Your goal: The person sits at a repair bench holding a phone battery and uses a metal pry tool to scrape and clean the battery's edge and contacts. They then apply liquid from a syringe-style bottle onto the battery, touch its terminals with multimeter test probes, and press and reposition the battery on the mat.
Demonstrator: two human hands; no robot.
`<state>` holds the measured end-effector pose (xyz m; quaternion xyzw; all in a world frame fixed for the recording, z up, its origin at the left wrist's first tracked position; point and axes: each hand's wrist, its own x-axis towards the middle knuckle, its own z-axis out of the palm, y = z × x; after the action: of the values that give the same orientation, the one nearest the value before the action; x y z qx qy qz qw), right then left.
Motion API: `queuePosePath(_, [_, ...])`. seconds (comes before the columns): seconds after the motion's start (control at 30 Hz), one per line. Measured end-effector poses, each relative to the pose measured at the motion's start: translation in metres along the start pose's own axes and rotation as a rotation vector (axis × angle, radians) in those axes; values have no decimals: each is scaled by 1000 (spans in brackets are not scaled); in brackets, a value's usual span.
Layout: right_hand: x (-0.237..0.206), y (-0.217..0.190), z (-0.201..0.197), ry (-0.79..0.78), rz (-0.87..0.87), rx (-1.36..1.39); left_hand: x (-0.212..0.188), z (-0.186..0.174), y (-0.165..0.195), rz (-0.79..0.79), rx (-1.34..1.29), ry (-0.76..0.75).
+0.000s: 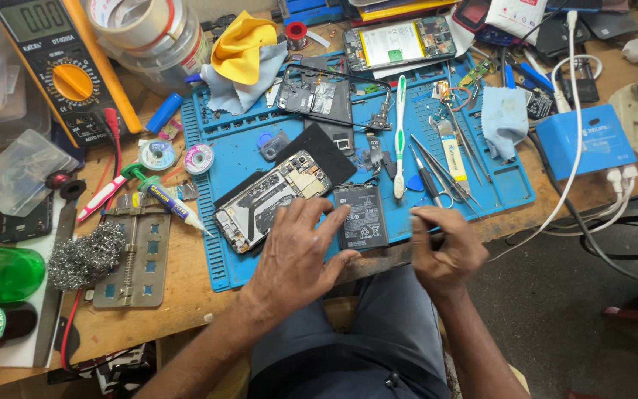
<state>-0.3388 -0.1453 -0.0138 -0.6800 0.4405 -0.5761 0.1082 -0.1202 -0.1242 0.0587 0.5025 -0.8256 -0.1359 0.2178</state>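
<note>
The left hand (pixel 298 255) is laid flat, fingers spread wide, on the opened smartphone (pixel 271 201). A black phone battery (pixel 361 216) lies beside its fingertips. The right hand (pixel 441 250) is curled narrowly; whether anything is pinched cannot be told.

Bare forearms, dark grey trousers (pixel 378 332)

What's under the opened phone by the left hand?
The opened phone lies on a black sheet over the blue work mat. The left hand covers its lower edge, hiding what's beneath there.
</note>
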Motion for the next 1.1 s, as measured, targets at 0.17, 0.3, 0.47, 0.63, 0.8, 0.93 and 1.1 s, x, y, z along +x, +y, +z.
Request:
queuePosePath(0.17, [21,-34,0,-281,-4,-353,-6,9,9,-78,-81,42])
queuePosePath(0.3, [26,-41,8,-312,395,-28,-7,11,12,-104,-160,100])
queuePosePath(0.47, [13,-23,6,-236,805,544,1,11,6,-275,-463,171])
queuePosePath(0.63, [-12,-14,-4,-223,826,634,15,20,-5,-398,-916,109])
queuePosePath(0.8, [-11,-17,-9,-248,820,615,19,32,-14,-479,-1139,29])
queuePosePath(0.93, [11,-14,-12,-219,703,430,17,36,-16,-490,-1097,4])
queuePosePath(1.1, [36,5,-11,-322,727,470,19,38,-17,-514,-1093,-20])
